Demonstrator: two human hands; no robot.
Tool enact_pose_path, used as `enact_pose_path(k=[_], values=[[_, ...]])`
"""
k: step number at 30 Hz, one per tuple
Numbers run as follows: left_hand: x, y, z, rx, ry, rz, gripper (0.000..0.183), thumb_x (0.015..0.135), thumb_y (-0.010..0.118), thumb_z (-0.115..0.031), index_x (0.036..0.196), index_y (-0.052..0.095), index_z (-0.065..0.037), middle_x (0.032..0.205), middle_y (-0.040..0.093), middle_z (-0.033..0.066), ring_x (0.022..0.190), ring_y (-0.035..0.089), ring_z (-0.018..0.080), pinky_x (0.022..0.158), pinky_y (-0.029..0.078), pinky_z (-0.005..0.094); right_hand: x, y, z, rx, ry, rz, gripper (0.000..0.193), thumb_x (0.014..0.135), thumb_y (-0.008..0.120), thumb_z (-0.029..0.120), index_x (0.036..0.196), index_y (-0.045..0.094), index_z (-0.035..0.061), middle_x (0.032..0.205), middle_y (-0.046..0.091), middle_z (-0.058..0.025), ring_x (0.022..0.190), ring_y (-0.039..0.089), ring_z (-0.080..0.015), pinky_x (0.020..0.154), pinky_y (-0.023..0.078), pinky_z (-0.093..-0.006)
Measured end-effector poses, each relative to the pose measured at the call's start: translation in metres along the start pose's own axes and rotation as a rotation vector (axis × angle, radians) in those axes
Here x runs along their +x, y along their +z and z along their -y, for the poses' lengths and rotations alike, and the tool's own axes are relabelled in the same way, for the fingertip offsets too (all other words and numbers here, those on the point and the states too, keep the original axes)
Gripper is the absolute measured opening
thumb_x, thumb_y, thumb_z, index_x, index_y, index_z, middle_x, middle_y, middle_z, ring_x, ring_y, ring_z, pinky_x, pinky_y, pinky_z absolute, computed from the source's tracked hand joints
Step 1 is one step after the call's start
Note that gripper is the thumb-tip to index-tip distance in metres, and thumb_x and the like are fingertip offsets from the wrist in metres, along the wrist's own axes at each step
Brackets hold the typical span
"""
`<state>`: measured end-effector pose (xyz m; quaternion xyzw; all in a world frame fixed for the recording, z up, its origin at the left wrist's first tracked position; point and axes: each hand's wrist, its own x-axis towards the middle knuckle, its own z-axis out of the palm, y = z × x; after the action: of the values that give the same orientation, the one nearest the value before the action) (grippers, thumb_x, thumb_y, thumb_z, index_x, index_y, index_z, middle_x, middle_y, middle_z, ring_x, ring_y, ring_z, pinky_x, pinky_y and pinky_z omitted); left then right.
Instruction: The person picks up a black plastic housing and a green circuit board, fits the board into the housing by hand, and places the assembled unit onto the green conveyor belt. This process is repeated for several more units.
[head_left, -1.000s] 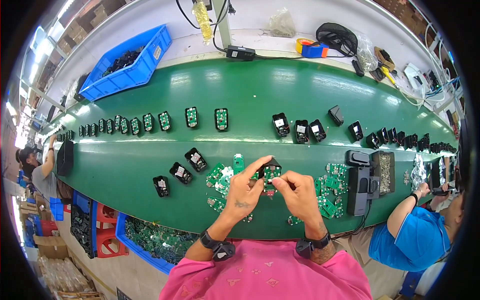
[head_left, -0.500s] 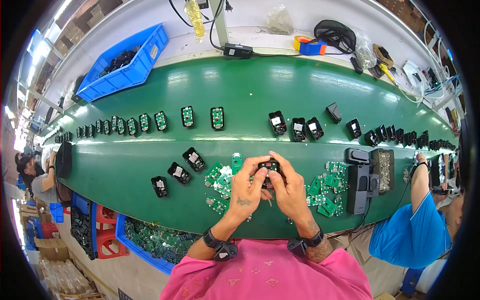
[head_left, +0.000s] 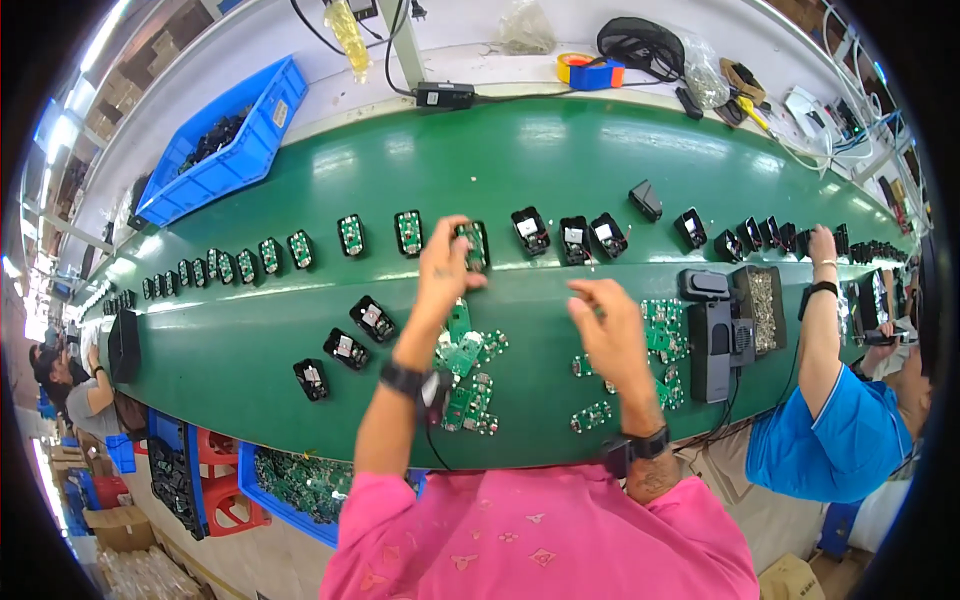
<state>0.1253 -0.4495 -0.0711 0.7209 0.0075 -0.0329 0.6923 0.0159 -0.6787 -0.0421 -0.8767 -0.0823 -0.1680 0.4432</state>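
Observation:
My left hand (head_left: 443, 266) reaches to the far side of the green bench, its fingers closed on a black plastic case fitted with a green circuit board (head_left: 473, 246). That case stands at the right end of a row of similar cases with boards (head_left: 408, 232). My right hand (head_left: 612, 325) hovers over the bench, fingers apart, holding nothing. Below it lie loose green circuit boards (head_left: 591, 416). Another pile of boards (head_left: 466, 354) sits near my left forearm. Black cases without a green board (head_left: 530, 231) stand just beyond, between the two hands.
Three open black cases (head_left: 346, 349) rest left of my left forearm. At right are a black device (head_left: 711, 365) and a bin of small metal parts (head_left: 762, 310). A blue crate (head_left: 225, 145) stands back left. A co-worker's arm (head_left: 820, 330) reaches over the bench at right.
The case with the board, held in both hands before, has gone forward and left in my left hand to the row. My right hand has let go and moved right. The view has shifted slightly.

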Motion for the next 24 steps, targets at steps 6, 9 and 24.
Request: enact_pose_path(k=[6,9,24], values=[[0.038,-0.015,0.002,0.368,0.041,-0.137,0.036,0.099,0.05,-0.008,0.134,0.046,0.0,0.122,0.06,0.024,0.059,0.069,0.0273,0.055,0.058,0.0339,-0.037,-0.055,-0.015,-0.27,0.002,0.34,0.037,0.076,0.074,0.007,0.111,0.065,0.0014,0.104,0.059,-0.0149,0.1,0.057,-0.0341,0.088,0.047,-0.0402],[0.028,-0.004,0.007,0.784,0.373,-0.246,0.052,0.094,0.059,-0.017,0.14,0.043,0.001,0.131,0.054,0.027,0.082,0.07,0.0356,0.072,0.058,0.042,-0.054,-0.043,-0.022,-0.35,-0.027,0.419,0.04,0.072,0.077,0.005,0.109,0.061,0.0014,0.11,0.054,-0.0143,0.106,0.05,-0.0361,0.09,0.045,-0.0425],[-0.029,0.047,-0.004,-0.296,-0.012,0.282,0.057,0.087,0.071,-0.016,0.14,0.052,-0.007,0.126,0.055,0.0131,0.1,0.064,0.0225,0.086,0.057,0.0337,-0.043,-0.029,-0.031,0.646,0.552,0.054,0.015,0.085,0.072,0.001,0.097,0.063,-0.0015,0.083,0.059,-0.004,0.06,0.057,-0.0089,0.048,0.045,-0.0242]])
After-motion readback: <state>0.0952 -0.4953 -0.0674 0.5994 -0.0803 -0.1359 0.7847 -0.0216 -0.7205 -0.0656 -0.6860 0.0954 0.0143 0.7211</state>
